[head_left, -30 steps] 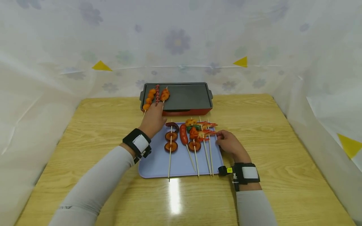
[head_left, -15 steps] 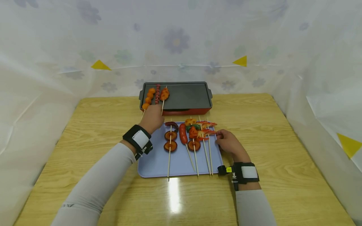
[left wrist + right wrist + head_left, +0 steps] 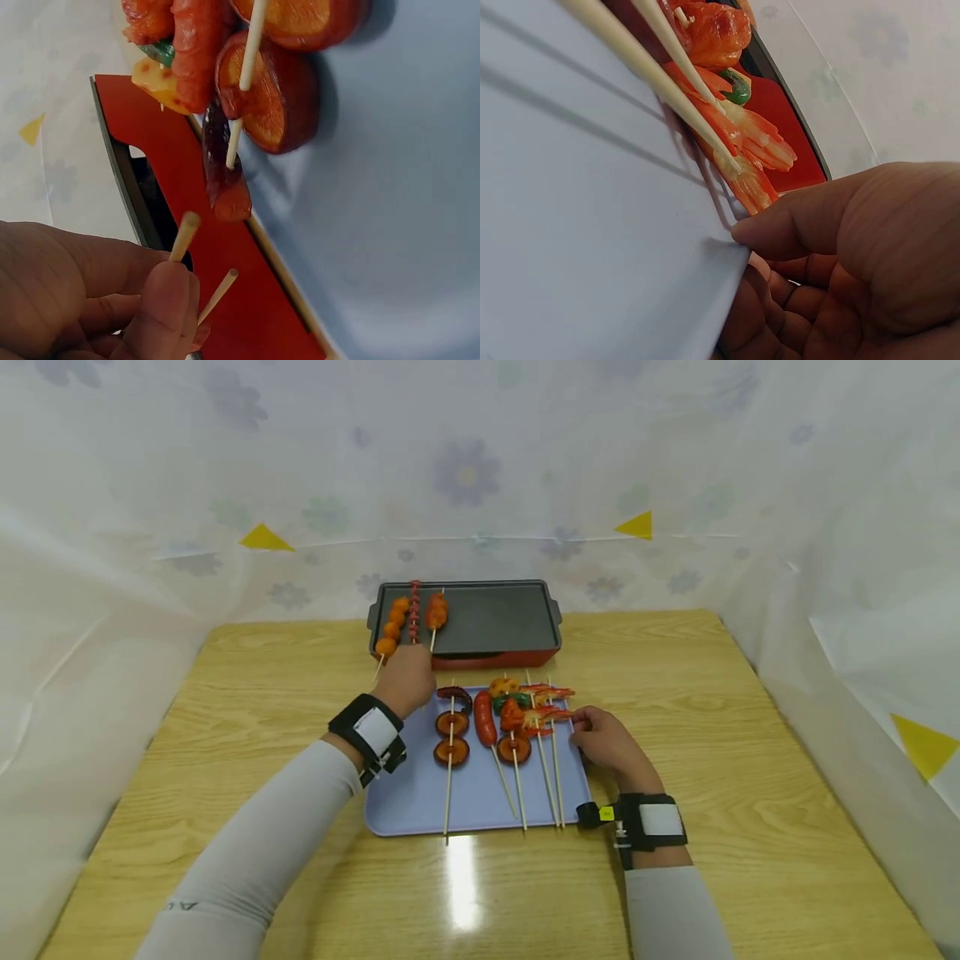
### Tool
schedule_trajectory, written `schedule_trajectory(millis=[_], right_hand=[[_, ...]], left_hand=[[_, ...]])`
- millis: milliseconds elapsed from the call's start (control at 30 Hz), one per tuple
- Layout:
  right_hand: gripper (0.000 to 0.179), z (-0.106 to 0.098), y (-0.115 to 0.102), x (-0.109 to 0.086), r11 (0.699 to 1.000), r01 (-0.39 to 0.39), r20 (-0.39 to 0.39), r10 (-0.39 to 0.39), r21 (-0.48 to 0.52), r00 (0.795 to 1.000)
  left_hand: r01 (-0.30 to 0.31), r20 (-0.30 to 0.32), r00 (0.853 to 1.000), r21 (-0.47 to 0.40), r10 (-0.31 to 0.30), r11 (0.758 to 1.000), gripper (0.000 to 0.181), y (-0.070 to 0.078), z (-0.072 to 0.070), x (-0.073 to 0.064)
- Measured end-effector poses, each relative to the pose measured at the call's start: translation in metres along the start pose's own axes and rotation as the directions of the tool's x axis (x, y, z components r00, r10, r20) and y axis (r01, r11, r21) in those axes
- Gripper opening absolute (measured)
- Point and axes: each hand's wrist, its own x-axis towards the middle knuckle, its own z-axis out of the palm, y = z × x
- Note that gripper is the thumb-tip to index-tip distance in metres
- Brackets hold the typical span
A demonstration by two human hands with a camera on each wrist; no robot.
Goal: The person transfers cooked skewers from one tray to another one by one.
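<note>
My left hand (image 3: 407,678) is at the front edge of the grill pan (image 3: 502,618), pinching the bare stick (image 3: 184,237) of a skewer between thumb and finger. That stick leads up to the thin skewer of small red pieces (image 3: 414,614) on the pan. To its left lies a skewer of orange balls (image 3: 392,627); to its right, one with a browned orange piece (image 3: 437,612). My right hand (image 3: 609,742) pinches the right rim of the lilac tray (image 3: 397,806), thumb on top, beside the prawn skewers (image 3: 754,154).
On the tray lie a mushroom-slice skewer (image 3: 452,752), a sausage skewer (image 3: 484,720) and a mixed skewer (image 3: 513,749). Several stick ends overhang its front edge. The wooden table (image 3: 262,718) extends on both sides, with a flowered sheet (image 3: 465,468) behind.
The red-piece skewer has shifted slightly left with my left hand, which has drawn back a little. The browned piece beside it has turned slightly. My right hand stays at the tray rim.
</note>
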Motion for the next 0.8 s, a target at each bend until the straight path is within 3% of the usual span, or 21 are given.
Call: schedule_trajectory(millis=[200,500,800], right_hand=[[0.029,0.001,-0.001,0.001,1.0,-0.008,-0.008,0.008,-0.002,1.0],[0.03,-0.001,-0.003,0.001,1.0,0.005,0.003,-0.005,-0.023,1.0],[0.03,-0.004,-0.004,0.0,1.0,0.012,0.007,-0.012,-0.01,1.0]], left_hand=[[-0.033,-0.024,0.999,-0.07,0.031,0.997,0.01,-0.002,-0.002,-0.004],[-0.057,-0.048,0.998,-0.142,0.051,0.988,0.019,0.002,-0.008,-0.02],[-0.171,-0.139,0.98,-0.217,0.142,0.961,0.021,0.001,-0.015,-0.034]])
